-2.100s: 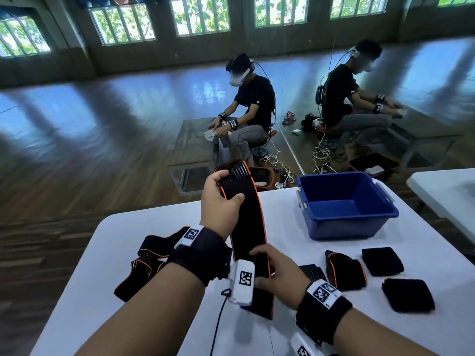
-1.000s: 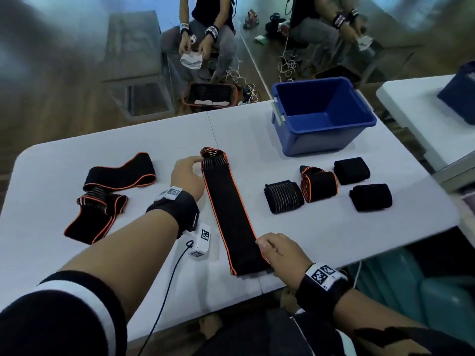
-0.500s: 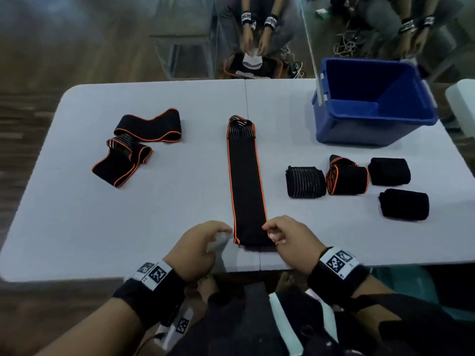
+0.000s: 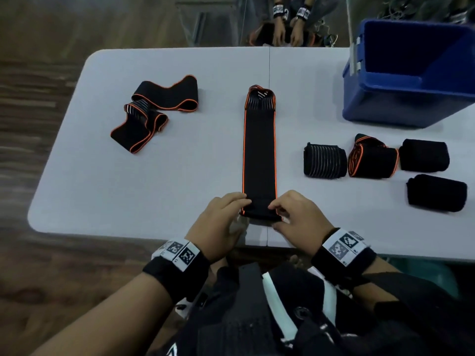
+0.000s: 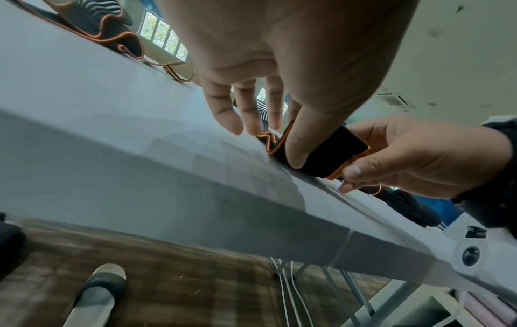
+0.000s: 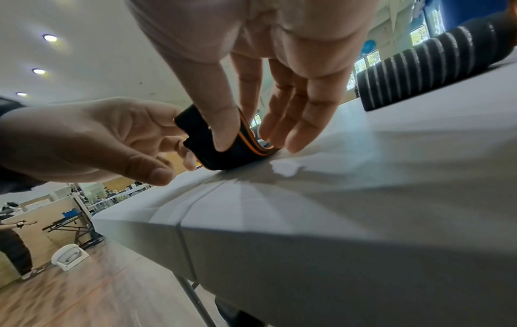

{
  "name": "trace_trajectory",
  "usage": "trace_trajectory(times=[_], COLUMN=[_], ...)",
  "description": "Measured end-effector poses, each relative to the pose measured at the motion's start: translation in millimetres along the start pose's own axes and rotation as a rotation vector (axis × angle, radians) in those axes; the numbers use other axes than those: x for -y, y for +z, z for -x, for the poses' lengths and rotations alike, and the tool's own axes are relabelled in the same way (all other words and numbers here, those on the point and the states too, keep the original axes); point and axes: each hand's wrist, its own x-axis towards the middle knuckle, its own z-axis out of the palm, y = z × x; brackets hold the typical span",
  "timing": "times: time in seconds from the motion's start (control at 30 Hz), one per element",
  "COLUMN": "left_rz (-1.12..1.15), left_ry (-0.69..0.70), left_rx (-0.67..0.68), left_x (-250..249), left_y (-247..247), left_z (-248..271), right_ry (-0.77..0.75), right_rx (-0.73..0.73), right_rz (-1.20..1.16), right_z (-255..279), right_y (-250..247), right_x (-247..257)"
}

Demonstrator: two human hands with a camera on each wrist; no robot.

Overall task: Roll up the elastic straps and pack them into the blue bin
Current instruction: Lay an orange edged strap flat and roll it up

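Note:
A long black elastic strap (image 4: 259, 155) with orange edges lies flat down the middle of the white table (image 4: 128, 188). Both hands are at its near end. My left hand (image 4: 245, 204) pinches the left corner and my right hand (image 4: 273, 208) pinches the right corner. The left wrist view shows the strap end (image 5: 335, 152) lifted off the table and curled over, with the thumb pressed on it. From the right wrist, the same strap end (image 6: 223, 154) sits between thumb and fingers. The blue bin (image 4: 411, 98) stands at the far right; what shows of its inside holds nothing.
Several rolled straps lie right of the flat one: a striped roll (image 4: 324, 160), an orange-edged roll (image 4: 372, 159) and two plain black rolls (image 4: 424, 155) (image 4: 437, 192). Loose unrolled straps (image 4: 154, 114) lie at the far left. The table's near edge is just behind my hands.
The strap, held up in the air before, was laid flat on the table. My left hand came from its far end to the near end, and both hands have curled that end up.

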Motion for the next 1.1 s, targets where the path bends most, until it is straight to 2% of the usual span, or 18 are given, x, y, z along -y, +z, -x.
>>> trace_trajectory(times=[0.1, 0.2, 0.37, 0.5, 0.73, 0.93, 1.1], left_rz=[-0.049, -0.024, 0.132, 0.212, 0.164, 0.035, -0.038], left_ry=[-0.010, -0.062, -0.368, -0.504, -0.458, -0.356, -0.258], left_rx=[0.053, -0.006, -0.134, -0.133, -0.061, 0.039, 0.024], left_x=[-0.2, -3.1, -11.3, -9.0, -14.7, -13.1, -3.5], left_y=[1.9, 3.2, 1.4, -1.7, -11.7, -14.6, -17.8], left_z=[-1.8, -3.2, -16.0, -29.7, -39.0, -40.7, -43.8], right_ry=[0.000, 0.023, 0.197, 0.280, 0.293, 0.240, 0.255], right_rx=[0.003, 0.004, -0.053, -0.107, -0.102, 0.041, 0.121], right_rz=[0.033, 0.051, -0.084, -0.155, -0.109, 0.079, 0.228], right_z=[1.9, 1.5, -4.2, -13.8, -19.2, -27.6, -33.4], right_y=[1.1, 2.5, -2.7, -2.7, -1.0, -3.4, -2.1], right_x=[1.8, 3.9, 10.9, 11.7, 13.3, 20.6, 23.7])
